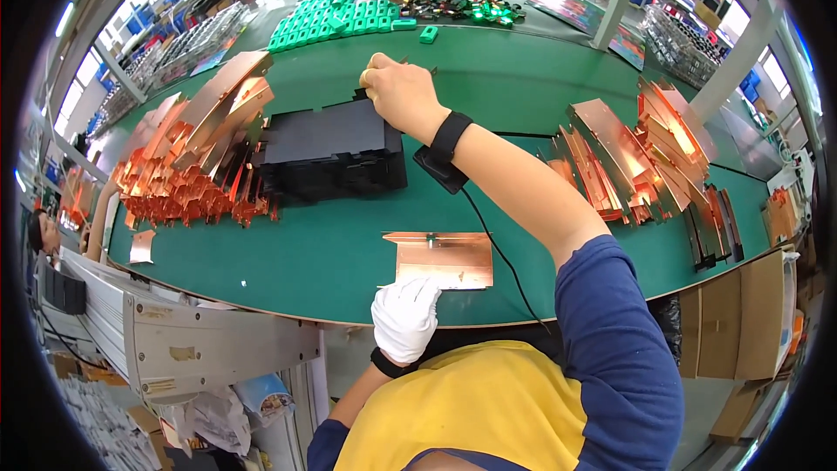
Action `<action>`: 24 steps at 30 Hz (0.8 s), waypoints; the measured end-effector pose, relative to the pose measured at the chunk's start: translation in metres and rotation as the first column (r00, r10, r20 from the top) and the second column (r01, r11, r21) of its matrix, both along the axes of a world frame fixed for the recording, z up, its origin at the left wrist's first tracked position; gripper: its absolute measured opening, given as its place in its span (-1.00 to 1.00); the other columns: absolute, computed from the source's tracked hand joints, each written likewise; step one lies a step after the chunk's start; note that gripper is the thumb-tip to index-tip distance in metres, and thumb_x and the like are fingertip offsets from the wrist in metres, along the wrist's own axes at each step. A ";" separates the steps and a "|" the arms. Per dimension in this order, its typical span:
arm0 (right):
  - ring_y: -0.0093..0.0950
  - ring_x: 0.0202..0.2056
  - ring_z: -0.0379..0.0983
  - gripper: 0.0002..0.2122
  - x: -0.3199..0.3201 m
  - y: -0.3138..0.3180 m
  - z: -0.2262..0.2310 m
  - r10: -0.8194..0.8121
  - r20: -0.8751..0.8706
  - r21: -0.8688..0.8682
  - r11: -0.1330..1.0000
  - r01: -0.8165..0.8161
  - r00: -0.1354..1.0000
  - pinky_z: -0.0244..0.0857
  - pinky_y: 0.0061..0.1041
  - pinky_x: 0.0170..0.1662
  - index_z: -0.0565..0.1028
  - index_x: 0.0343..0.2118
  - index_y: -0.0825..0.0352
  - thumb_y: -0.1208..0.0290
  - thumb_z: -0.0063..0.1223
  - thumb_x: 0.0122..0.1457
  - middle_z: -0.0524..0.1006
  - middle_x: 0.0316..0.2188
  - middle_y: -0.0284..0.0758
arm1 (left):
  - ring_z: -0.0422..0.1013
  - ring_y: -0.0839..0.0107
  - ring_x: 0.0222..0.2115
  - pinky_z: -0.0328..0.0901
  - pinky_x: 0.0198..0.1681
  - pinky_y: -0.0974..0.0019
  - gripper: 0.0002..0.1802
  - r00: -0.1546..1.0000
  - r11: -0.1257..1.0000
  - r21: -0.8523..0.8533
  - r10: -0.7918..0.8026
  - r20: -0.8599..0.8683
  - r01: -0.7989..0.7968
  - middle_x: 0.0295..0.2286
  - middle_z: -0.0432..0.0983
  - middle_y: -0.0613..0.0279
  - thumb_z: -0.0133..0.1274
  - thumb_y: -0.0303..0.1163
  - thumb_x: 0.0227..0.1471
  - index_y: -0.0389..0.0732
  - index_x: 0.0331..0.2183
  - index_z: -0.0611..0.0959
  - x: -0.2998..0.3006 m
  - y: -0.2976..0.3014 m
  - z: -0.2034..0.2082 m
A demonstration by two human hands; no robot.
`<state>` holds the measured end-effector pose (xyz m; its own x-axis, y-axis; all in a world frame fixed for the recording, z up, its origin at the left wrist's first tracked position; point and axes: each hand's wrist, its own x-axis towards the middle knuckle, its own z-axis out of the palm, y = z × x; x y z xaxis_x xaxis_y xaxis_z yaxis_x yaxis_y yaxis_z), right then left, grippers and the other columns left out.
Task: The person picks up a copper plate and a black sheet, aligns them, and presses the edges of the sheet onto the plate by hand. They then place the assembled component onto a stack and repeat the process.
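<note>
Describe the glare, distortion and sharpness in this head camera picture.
Head view: strong fisheye bends the green table edge and blackens the corners; overhead light glares off the copper plates at right and the copper sheet by the gloved left hand; the bare right hand looks sharp, the rim softer.

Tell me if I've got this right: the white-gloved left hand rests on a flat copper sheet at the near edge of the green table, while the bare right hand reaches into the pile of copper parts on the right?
Not quite. In the head view the right hand is at the black stack mid-table, not the right copper pile. The gloved left hand does touch the copper sheet near the green table edge.
</note>
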<state>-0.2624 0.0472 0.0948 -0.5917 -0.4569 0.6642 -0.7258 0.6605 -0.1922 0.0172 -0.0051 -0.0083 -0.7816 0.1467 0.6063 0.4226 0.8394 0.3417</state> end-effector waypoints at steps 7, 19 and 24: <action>-0.23 -0.49 0.51 -0.89 0.016 -0.009 0.013 -0.048 0.049 0.014 0.999 0.048 0.998 0.38 -0.24 -0.38 0.51 -0.32 0.23 0.42 0.02 0.09 0.52 -0.42 -0.25 | 0.42 0.29 -0.49 0.24 -0.45 0.23 -0.77 0.999 1.000 -0.017 0.020 -0.035 -0.021 -0.52 0.51 0.35 0.25 -0.48 -0.21 -0.07 -0.38 0.62 0.005 0.001 0.006; -0.53 -0.55 0.42 -0.89 0.009 0.113 -0.025 0.607 0.479 -0.854 0.156 0.495 0.634 0.38 -0.62 -0.50 0.43 -0.31 0.49 0.53 -0.06 0.20 0.50 -0.48 -0.27 | 0.39 0.26 -0.51 0.23 -0.46 0.22 -0.78 0.999 0.999 -0.044 0.016 -0.029 -0.017 -0.56 0.46 0.32 0.26 -0.46 -0.21 -0.07 -0.40 0.62 0.001 0.002 0.005; -0.56 -0.54 0.38 -0.88 -0.016 0.128 -0.055 0.779 0.306 -0.782 -0.122 0.612 0.546 0.35 -0.69 -0.47 0.44 -0.34 0.43 0.52 -0.13 0.24 0.45 -0.51 -0.34 | 0.38 0.24 -0.48 0.23 -0.42 0.21 -0.76 0.999 0.998 -0.058 0.015 -0.042 -0.017 -0.51 0.46 0.32 0.27 -0.46 -0.21 -0.06 -0.37 0.62 0.002 0.001 0.002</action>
